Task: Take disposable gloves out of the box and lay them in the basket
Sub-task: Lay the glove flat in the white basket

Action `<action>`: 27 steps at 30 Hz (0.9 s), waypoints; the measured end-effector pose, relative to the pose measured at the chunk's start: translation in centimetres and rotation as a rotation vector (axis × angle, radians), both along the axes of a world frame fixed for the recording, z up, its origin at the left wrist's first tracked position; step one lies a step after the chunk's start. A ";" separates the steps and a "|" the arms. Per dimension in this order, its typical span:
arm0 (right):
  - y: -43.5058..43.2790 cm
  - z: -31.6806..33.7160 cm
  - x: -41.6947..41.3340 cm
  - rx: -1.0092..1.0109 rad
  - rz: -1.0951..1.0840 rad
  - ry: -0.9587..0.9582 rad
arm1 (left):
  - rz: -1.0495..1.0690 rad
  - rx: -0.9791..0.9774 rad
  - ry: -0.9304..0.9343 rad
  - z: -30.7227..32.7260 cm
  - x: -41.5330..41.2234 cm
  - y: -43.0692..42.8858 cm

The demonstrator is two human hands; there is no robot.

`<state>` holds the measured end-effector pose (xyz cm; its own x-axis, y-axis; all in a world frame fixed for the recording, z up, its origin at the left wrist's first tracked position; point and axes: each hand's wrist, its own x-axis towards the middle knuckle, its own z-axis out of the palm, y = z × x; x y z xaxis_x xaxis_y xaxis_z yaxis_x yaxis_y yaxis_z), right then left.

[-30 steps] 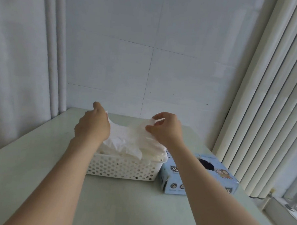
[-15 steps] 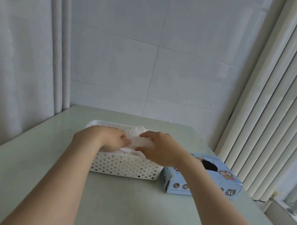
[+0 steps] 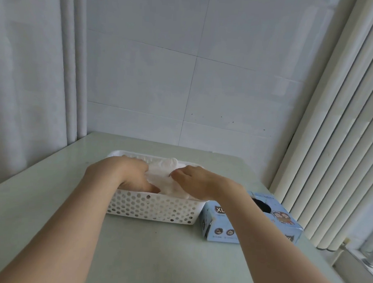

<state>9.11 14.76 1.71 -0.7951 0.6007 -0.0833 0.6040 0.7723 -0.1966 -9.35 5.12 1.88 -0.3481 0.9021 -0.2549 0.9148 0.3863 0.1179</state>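
Fingers [image 3: 180, 172] of my left hand [image 3: 124, 175] and right hand [image 3: 197, 182], stretching the glove [image 3: 161, 179] in the air a second ago, now lie on it down in the basket [image 3: 152, 208], pinching or pressing I cannot tell, so it seems nearly laid; the box [image 3: 219, 228] sits just to their right.

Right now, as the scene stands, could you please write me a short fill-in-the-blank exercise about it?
1. The left hand and the right hand both touch the gloves that lie inside the white ____.
2. The blue box stands on the ____ side of the basket.
3. The size printed on the box is ____.

Missing words: basket; right; XL
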 end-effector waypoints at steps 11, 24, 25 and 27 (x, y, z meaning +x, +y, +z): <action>0.0 -2.7 6.4 0.136 -0.467 0.561 | -0.245 0.400 -0.215 1.3 5.9 0.9; 1.0 -3.9 13.7 -0.190 -0.205 0.371 | -0.393 0.287 -0.094 -0.5 10.9 1.5; 0.9 -3.8 13.8 -0.196 -0.228 0.388 | -0.392 0.283 -0.097 -0.6 10.9 1.5; 0.6 -3.5 13.8 -0.154 -0.285 0.430 | -0.399 0.285 -0.093 -0.8 10.7 1.6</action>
<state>22.90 15.40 -1.84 -0.5840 0.8042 0.1102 0.6255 0.5324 -0.5704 1.39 6.71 1.04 0.0513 0.9987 0.0075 0.9653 -0.0515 0.2560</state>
